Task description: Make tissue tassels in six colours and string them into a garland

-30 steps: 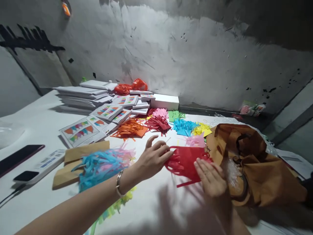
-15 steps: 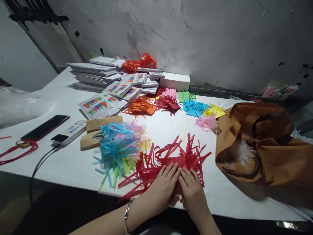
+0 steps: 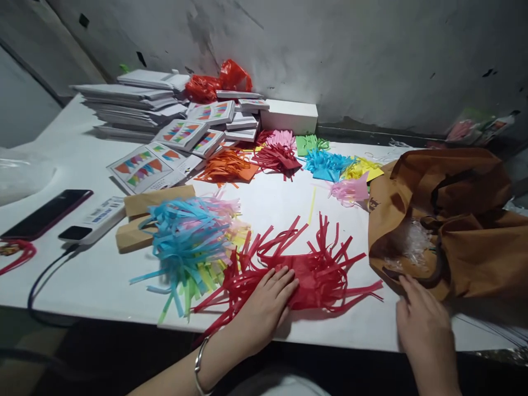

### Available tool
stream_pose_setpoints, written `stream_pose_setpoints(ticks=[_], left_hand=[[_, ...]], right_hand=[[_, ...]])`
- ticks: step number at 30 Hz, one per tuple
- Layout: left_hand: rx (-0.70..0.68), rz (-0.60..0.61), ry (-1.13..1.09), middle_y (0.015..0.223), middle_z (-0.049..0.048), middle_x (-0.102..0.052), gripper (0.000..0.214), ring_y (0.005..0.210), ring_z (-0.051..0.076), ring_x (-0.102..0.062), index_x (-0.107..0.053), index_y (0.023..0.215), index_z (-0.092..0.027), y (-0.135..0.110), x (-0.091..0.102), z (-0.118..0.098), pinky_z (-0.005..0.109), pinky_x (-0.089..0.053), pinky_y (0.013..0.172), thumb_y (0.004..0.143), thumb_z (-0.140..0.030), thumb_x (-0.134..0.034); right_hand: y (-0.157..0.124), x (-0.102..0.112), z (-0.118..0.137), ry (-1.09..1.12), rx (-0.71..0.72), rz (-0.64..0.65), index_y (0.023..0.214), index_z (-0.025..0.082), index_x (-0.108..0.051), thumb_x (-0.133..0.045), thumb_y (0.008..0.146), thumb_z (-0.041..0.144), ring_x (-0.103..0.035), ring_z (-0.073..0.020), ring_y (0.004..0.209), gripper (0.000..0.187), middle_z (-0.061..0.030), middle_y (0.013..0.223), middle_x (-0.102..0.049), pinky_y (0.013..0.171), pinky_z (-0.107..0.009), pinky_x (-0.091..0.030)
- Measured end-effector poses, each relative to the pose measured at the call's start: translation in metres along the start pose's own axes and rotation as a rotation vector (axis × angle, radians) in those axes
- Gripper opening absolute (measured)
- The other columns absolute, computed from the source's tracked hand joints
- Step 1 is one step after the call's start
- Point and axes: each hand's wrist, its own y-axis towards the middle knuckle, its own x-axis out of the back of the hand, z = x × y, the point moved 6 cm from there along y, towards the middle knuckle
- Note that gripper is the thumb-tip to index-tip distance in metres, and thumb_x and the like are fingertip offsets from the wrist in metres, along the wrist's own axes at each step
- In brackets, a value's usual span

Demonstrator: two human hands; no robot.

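Our left hand (image 3: pixel 270 300) lies flat, gripping nothing, on the red fringe (image 3: pixel 309 278) near the table's (image 3: pixel 284 209) front edge, covering part of it; our right hand (image 3: pixel 427 327) is at the brown bag's (image 3: pixel 482 258) near rim, and we cannot tell whether its loosely bent fingers hold it. In that bag we see crumpled clear plastic (image 3: pixel 414 245), the rest dim and its right side cut off. We cannot see inside the white box (image 3: pixel 291 115) or red bag (image 3: pixel 235 77) behind.
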Motion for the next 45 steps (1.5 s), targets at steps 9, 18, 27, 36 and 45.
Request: stream_pose_setpoints(ticks=[9, 18, 27, 36, 45], left_hand=[[-0.122, 0.058, -0.019, 0.146, 0.0106, -0.056, 0.050, 0.140, 0.024, -0.047, -0.050, 0.142, -0.015, -0.005, 0.000, -0.015, 0.048, -0.038, 0.118, 0.092, -0.006, -0.049], [0.039, -0.027, -0.093, 0.120, 0.0085, -0.073, 0.039, 0.108, 0.021, -0.067, -0.064, 0.120, -0.019, -0.007, 0.021, -0.005, 0.039, -0.053, 0.095, 0.090, -0.001, -0.045], [0.442, 0.170, 0.088, 0.080, 0.0072, -0.072, 0.018, 0.078, 0.026, -0.069, -0.064, 0.082, -0.017, 0.027, 0.024, 0.025, 0.038, -0.048, 0.070, 0.095, -0.016, -0.051], [0.507, 0.271, 0.094, 0.081, 0.0086, -0.075, 0.019, 0.074, 0.028, -0.072, -0.064, 0.090, -0.017, 0.036, 0.022, 0.031, 0.035, -0.046, 0.063, 0.097, -0.021, -0.047], [0.528, 0.288, 0.081, 0.078, 0.0090, -0.075, 0.019, 0.073, 0.028, -0.072, -0.065, 0.089, -0.017, 0.038, 0.021, 0.036, 0.034, -0.044, 0.060, 0.097, -0.025, -0.049]], right_hand=[[-0.010, 0.004, 0.163, 0.478, 0.620, 0.183, 0.128, 0.009, -0.061, -0.045, 0.092, 0.006, -0.062, -0.0245, 0.121, 0.040, -0.0127, 0.124, -0.070, 0.106, -0.044, -0.050], [-0.008, -0.011, 0.146, 0.649, 0.356, 0.209, 0.109, 0.014, -0.065, -0.045, 0.098, 0.008, -0.065, -0.0218, 0.092, 0.024, -0.0083, 0.092, -0.072, 0.084, -0.039, -0.050], [0.015, -0.048, 0.154, 0.449, 0.129, 0.348, 0.078, 0.020, -0.063, -0.046, 0.102, 0.025, -0.053, -0.0209, 0.067, 0.030, -0.0019, 0.067, -0.060, 0.073, -0.037, -0.035], [0.023, -0.048, 0.154, 0.240, 0.104, 0.329, 0.085, 0.018, -0.064, -0.056, 0.096, 0.021, -0.058, -0.0260, 0.078, 0.014, -0.0062, 0.076, -0.064, 0.081, -0.045, -0.039], [-0.002, -0.015, 0.174, 0.548, 0.581, 0.149, 0.109, 0.013, -0.069, -0.043, 0.094, 0.002, -0.064, -0.0248, 0.100, 0.032, -0.0094, 0.104, -0.074, 0.098, -0.043, -0.045]])
